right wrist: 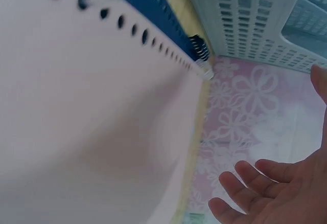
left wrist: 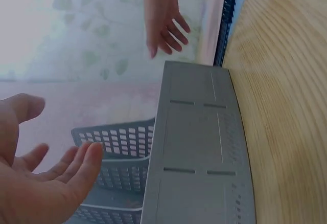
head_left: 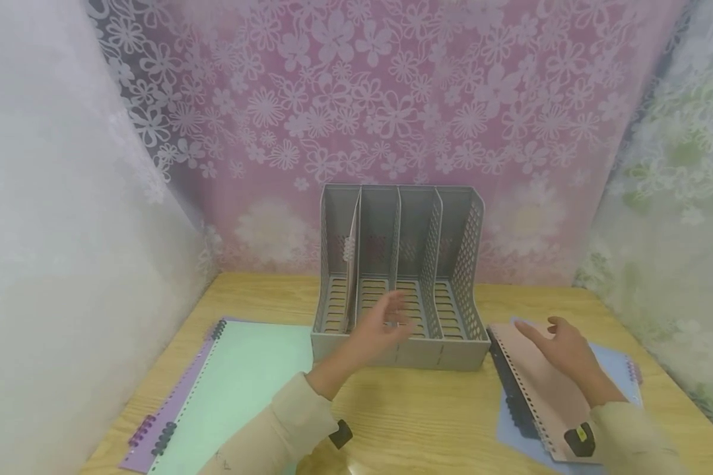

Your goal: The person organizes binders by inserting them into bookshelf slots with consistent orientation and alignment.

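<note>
A grey file holder [head_left: 356,353] with several upright compartments stands at the middle of the table. One thin spiral notebook [head_left: 350,277] leans in its leftmost compartment. My left hand [head_left: 383,324] hovers over the holder's front, fingers loosely bent and holding nothing; the left wrist view shows its palm [left wrist: 46,198] beside the holder's front wall [left wrist: 191,132]. Above a pale pink spiral notebook [head_left: 546,389] at the right is my right hand [head_left: 564,349], its fingers spread and apart from the cover. That notebook lies over a dark one [head_left: 508,379] and a blue one [head_left: 614,369].
On the left of the table [head_left: 404,415], a mint green spiral notebook [head_left: 255,376] overlaps a purple one [head_left: 172,409]. A pink floral cloth [head_left: 362,99] hangs behind the holder. Pale cloths hang at the left [head_left: 65,231] and right [head_left: 677,231] sides.
</note>
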{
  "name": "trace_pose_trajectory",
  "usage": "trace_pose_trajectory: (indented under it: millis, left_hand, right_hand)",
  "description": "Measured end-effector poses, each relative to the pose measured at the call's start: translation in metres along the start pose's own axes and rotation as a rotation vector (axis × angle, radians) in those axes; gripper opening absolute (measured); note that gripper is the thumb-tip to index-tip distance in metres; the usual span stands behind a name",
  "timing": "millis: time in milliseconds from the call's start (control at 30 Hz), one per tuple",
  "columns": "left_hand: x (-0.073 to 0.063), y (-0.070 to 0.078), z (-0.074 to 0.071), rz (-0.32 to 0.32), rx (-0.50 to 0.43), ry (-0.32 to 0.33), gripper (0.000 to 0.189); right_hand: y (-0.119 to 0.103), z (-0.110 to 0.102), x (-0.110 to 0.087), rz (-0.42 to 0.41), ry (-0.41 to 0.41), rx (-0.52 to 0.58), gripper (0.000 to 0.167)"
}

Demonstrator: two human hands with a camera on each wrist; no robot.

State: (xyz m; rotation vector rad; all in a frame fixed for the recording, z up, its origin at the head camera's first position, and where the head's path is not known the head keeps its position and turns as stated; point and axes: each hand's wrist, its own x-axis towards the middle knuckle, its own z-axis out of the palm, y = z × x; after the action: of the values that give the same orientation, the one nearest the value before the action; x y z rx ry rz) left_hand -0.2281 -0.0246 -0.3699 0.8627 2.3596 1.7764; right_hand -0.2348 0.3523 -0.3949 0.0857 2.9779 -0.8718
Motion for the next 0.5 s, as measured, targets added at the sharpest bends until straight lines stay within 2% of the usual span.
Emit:
trace_pose_trajectory:
  millis: [100,300,400,500]
  left_hand:
    - [0.002,0.002,0.007,-0.076,-0.049,-0.057,0.055]
    - [0.007,0.005,0.030,-0.150,-0.054,-0.153,0.046]
    - [0.007,0.004,0.043,-0.199,-0.135,-0.207,0.044]
    - [0.009,-0.004,0.062,-0.251,-0.212,-0.239,0.044]
  right_hand:
    - [0.002,-0.001,0.005,0.004,-0.008,-0.022,0.105]
    - [0.018,-0.008,0.010,0.063,-0.054,-0.042,0.105]
    - [0.026,-0.010,0.015,0.092,-0.077,-0.052,0.106]
    - [0.030,-0.015,0.018,0.108,-0.106,-0.060,0.107]
